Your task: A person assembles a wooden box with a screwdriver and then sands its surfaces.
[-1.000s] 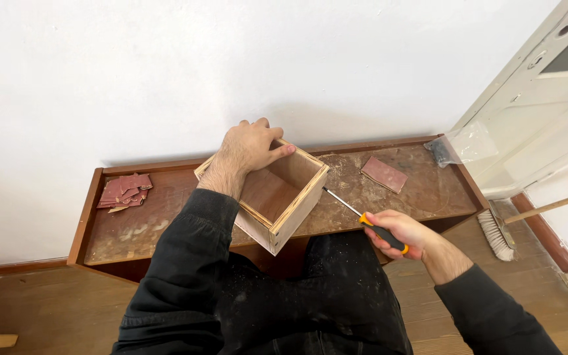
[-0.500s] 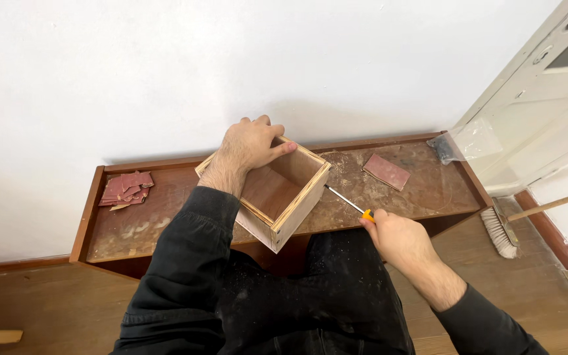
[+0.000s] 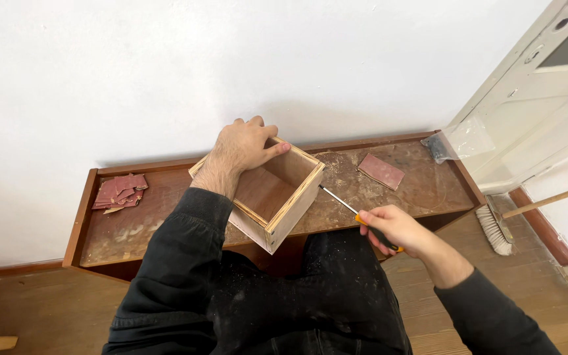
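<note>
Head view: left hand (image 3: 244,148) grips wooden box (image 3: 271,194); right hand (image 3: 392,229) clasps screwdriver (image 3: 353,212)

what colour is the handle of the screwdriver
Orange and black; the screwdriver handle mostly sits inside the right hand. The head view shows it best.

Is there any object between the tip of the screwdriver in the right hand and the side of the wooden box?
Nothing visible: the right hand holds the screwdriver with its tip at the wooden box, which the left hand grips.
</note>
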